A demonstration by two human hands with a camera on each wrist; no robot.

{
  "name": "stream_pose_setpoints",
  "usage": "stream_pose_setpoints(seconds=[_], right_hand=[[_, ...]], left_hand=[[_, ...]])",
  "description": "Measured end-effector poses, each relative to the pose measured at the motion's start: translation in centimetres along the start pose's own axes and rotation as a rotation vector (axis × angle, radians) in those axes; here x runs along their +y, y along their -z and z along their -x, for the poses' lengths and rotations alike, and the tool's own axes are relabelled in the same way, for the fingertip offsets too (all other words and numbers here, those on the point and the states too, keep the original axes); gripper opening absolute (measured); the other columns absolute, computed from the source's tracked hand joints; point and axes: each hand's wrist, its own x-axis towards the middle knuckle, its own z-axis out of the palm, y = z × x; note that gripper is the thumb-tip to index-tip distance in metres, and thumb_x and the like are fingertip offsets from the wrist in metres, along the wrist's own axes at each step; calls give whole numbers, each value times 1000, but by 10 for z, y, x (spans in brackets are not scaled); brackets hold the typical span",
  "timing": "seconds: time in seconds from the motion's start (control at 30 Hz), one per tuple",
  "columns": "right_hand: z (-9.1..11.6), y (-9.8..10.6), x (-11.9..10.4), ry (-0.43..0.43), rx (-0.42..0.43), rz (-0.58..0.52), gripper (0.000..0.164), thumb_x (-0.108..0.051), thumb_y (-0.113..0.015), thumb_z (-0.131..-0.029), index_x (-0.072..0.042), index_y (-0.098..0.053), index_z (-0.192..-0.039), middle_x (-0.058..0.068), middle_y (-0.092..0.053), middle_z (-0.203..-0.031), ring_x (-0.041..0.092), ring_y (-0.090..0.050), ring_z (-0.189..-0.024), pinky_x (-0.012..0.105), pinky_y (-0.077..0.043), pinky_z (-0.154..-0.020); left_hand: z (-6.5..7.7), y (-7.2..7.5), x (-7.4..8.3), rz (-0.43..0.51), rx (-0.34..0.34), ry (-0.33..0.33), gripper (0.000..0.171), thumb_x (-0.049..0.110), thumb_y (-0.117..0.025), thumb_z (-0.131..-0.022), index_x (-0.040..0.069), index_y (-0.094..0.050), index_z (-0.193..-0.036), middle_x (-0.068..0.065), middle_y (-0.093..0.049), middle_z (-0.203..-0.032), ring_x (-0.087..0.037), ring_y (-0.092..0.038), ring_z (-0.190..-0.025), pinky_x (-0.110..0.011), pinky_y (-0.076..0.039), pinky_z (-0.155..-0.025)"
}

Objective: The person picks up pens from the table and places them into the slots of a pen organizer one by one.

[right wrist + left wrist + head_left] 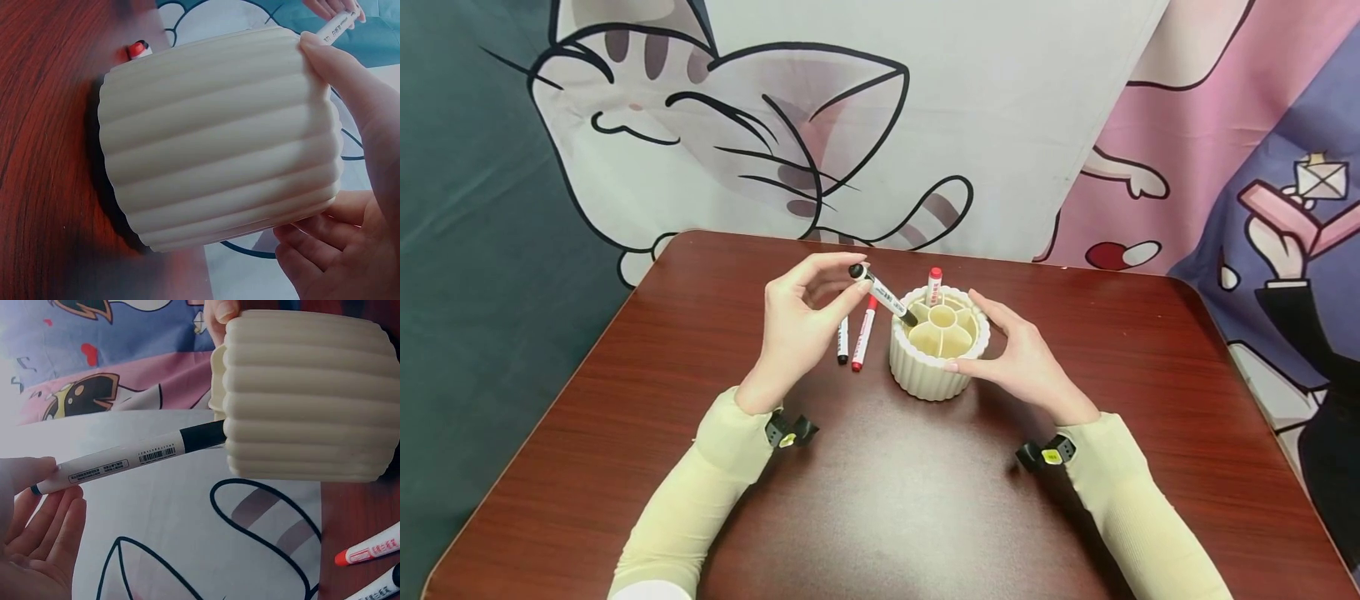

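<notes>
A black-and-white marker (pixel 886 295) is pinched near one end between the thumb and fingers of my left hand (pixel 799 323). It slants down to the right, and its black cap end reaches inside the rim of a cream ribbed pen holder (pixel 928 380). In the left wrist view the tip of that black cap (pixel 203 435) is hidden behind the holder's wall. My right hand (pixel 1028 360) grips the holder's right side at the rim, thumb in front and fingers behind. A red-capped marker (pixel 934 286) stands in a back compartment of the holder.
Left of the holder, a red-and-white marker (pixel 865 335) and another black-and-white marker (pixel 843 343) lie side by side on the brown table (pixel 880 500). Behind the table's far edge hangs a cartoon cat cloth (pixel 1000 108).
</notes>
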Motion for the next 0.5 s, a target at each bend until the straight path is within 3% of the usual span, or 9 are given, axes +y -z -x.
stream_pose_setpoints(seconds=[0.5], right_hand=[[0,-1,2,7,-1,-9,103,-40,-95,-70,-20,-43,-156,0,-45,-154,19,-42,-140,49,-36,-113]], left_hand=[[1,-20,-26,-2,-106,107,27,4,-78,-90,7,-75,-117,-1,-75,-106,-19,-71,-91,-35,-58,-86]])
